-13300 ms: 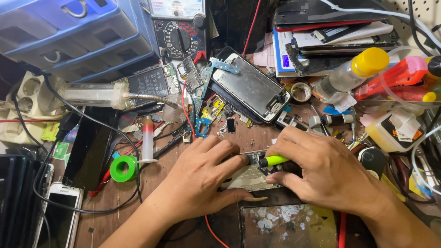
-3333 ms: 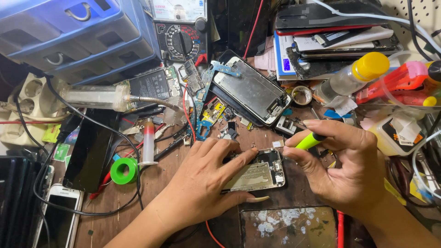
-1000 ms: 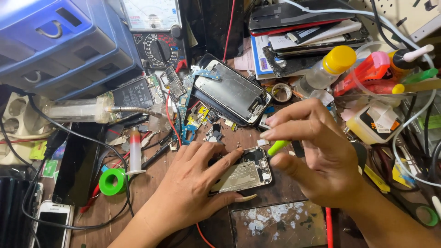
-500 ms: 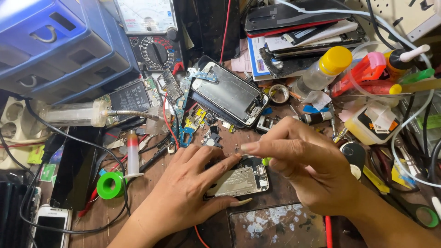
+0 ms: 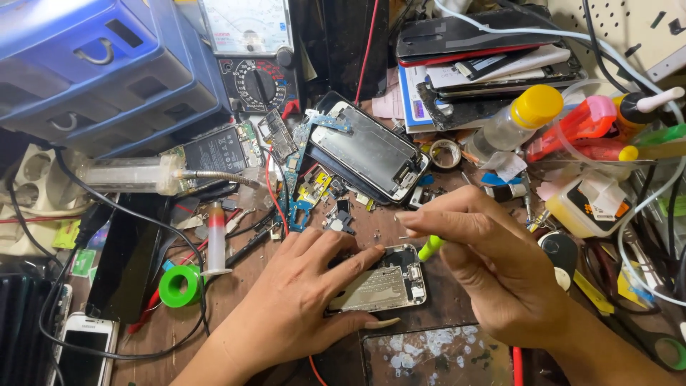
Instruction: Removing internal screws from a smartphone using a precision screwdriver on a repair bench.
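Okay, left hand (image 5: pixel 300 300) lies flat, fingers spread, pinning the opened phone (image 5: pixel 382 286) on the cluttered counter (image 5: pixel 236 314). Right hand (image 5: pixel 493 271) pinches a green-handled tool (image 5: pixel 430 247) closed between fingertips, just above the phone's top edge.

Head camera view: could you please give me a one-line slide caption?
Left hand steadies an opened silver phone chassis while right hand holds a green-handled tool.

Worn wooden workbench (image 5: pixel 229 304) bearing an opened phone (image 5: pixel 382 286), green tape roll (image 5: pixel 179 286), white phone (image 5: pixel 82 347), scattered circuit boards (image 5: pixel 300 182)
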